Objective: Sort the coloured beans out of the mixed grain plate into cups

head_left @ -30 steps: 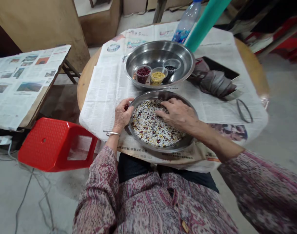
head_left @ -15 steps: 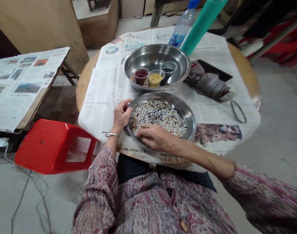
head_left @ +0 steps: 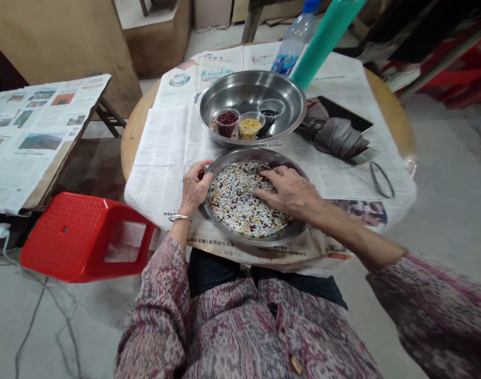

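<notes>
A shallow metal basin (head_left: 259, 243) holds a spread mix of white grains with yellow, dark red and black bits (head_left: 240, 200). My left hand (head_left: 195, 185) grips the basin's left rim, its thumb on the edge. A small dark red patch shows between thumb and fingers; I cannot make out what it is. Over the right side of the mix, my right hand (head_left: 290, 192) has its fingers spread, with the tips touching the grains. Behind stands a larger metal basin (head_left: 216, 95) with three clear cups: dark red beans (head_left: 227, 120), yellow grains (head_left: 249, 127) and black beans (head_left: 269, 117).
Newspaper (head_left: 161, 142) covers the round table. At the back are a plastic bottle (head_left: 293, 45) and a green tube (head_left: 323, 47). A folded grey umbrella (head_left: 339, 139) lies on the right beside a dark flat object (head_left: 345, 113). A red stool (head_left: 66, 237) stands left.
My right hand has moved from the basin's near side to its right side, and its fingers have spread. The left hand has stayed at the rim.
</notes>
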{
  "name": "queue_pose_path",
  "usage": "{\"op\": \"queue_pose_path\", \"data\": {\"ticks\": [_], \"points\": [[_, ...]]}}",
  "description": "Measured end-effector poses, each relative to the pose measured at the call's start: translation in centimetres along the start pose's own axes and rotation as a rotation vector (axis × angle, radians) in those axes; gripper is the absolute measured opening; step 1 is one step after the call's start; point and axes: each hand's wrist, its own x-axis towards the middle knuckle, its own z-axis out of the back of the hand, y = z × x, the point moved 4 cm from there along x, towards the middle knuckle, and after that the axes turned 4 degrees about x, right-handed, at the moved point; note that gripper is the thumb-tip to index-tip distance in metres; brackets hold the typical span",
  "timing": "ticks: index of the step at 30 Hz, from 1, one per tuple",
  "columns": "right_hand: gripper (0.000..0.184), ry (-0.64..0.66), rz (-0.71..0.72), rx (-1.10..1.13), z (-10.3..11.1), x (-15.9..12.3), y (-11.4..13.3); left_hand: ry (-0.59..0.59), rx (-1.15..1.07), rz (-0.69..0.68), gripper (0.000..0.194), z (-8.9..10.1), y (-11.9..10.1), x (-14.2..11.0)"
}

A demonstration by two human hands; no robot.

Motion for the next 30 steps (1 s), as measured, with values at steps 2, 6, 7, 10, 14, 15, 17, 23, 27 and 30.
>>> {"op": "queue_pose_path", "data": {"ticks": [2,6,7,10,14,15,17,23,27,30], "points": [[0.032,0.045,0.025,0.107,-0.6,0.0,1.1,0.003,0.003,0.000,0.034,0.1,-0.1,0.0],[0.017,0.228,0.100,0.360,-1.0,0.0,4.0,0.003,0.004,0.002,0.033,0.2,-0.1,0.0],[0.017,0.269,0.122,0.416,-0.8,-0.3,4.5,0.001,0.001,0.001,0.033,0.2,-0.1,0.0],[0.016,0.342,0.237,0.514,0.2,-1.8,5.9,-0.003,-0.003,0.000,0.034,0.1,0.1,0.0],[0.018,0.416,0.431,0.424,0.4,-4.2,6.9,0.000,-0.002,0.005,0.033,0.0,0.2,0.0],[0.020,0.407,0.450,0.376,0.2,-4.4,6.8,0.001,-0.002,0.006,0.033,0.0,0.2,0.0],[0.023,0.345,0.436,0.273,-0.2,-3.9,6.1,0.004,-0.005,0.004,0.034,0.0,0.1,0.0],[0.030,0.021,0.117,0.080,-0.3,1.4,2.1,-0.004,-0.014,0.001,0.033,0.1,-0.2,0.0],[0.038,-0.054,-0.013,0.071,-0.8,3.1,2.0,0.008,-0.011,-0.004,0.033,0.1,-0.2,0.0],[0.029,0.035,0.129,0.186,-1.7,2.7,4.2,0.011,-0.007,-0.011,0.032,0.1,0.0,0.0]]}}
